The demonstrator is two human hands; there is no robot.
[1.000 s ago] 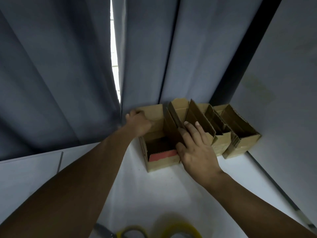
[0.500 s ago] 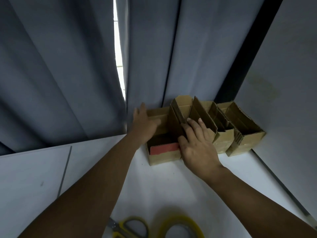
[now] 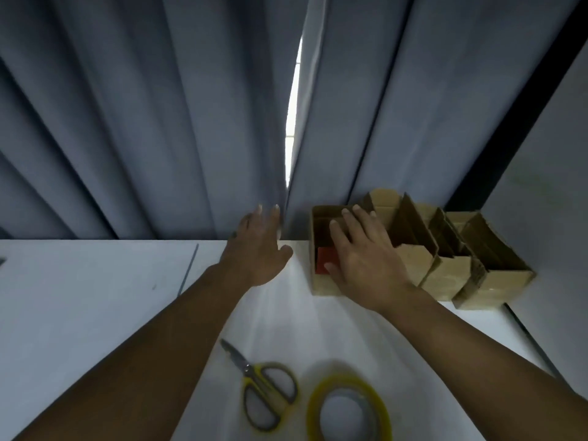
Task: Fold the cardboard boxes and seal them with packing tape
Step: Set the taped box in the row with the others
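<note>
Cardboard boxes (image 3: 445,278) need two tools for sealing. Both lie nearest the operator on the worktop (image 3: 95,297): packing tape roll (image 3: 346,380) at front, scissors (image 3: 251,375) just beside it to the L, blades closed, tips pointing away. Neither is touched.

Mid-range: L hand (image 3: 257,253) is released, fingers straight, holding nothing. Its fingertips are at the curtain foot, apart from the boxes. R hand (image 3: 366,259) is also released, laid flat over the open top of the leftmost box (image 3: 323,288), fingers extended toward the rear wall, thumb by a red item (image 3: 326,262) inside. Whether a flap lies under the palm: cannot tell.

Far range: boxes stand in a row at the rear R corner of the worktop, touching one another, tops open, flaps upright or tilted. The row backs onto the curtain (image 3: 159,122), w/ the side wall (image 3: 541,218) near its R end.

Step in hand (judgement): closing the top of the leftmost box. Recommended procedure:
1. Draw the box clear of the row, as the neighbour's tilted flap may snag.
2. Brace the L wall w/ the L hand, since the box looks light and may slide.
3. Fold short flaps first, then long flaps, edges meeting.
4. Hold the seam down w/ one hand and fetch the tape w/ the other.
5. Centre tape on the seam and run it over both ends.
</note>
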